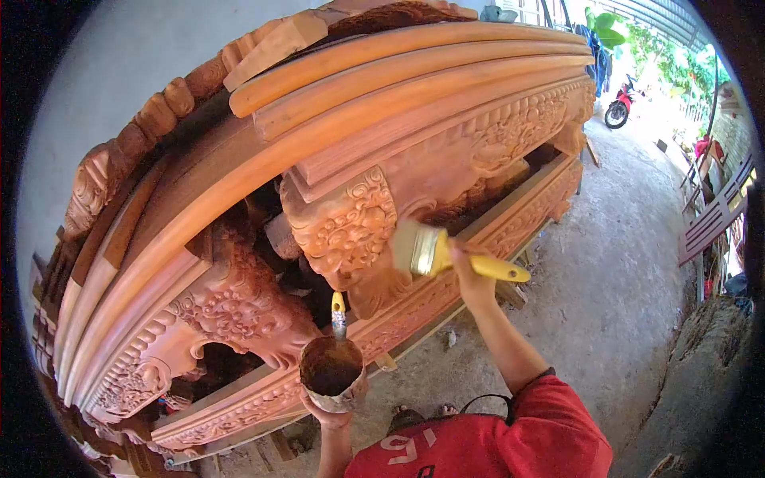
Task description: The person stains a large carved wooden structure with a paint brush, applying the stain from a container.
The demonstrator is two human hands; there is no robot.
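My right hand is closed round a wide brush with a yellow handle and a metal band. Its pale bristles, somewhat blurred, are at the carved wooden panel, near the relief's right side. Below and to the left, my left hand holds a round container with brown contents from underneath. A smaller brush with a yellow handle stands at the container's far rim, its lower end hidden. Orange-brown carved furniture with curved mouldings spans the view in front of me.
Grey concrete floor lies to the right of the furniture. A red motorbike stands at the upper right. Slatted wooden pieces lean at the far right. Small wooden blocks show under the furniture's lower edge.
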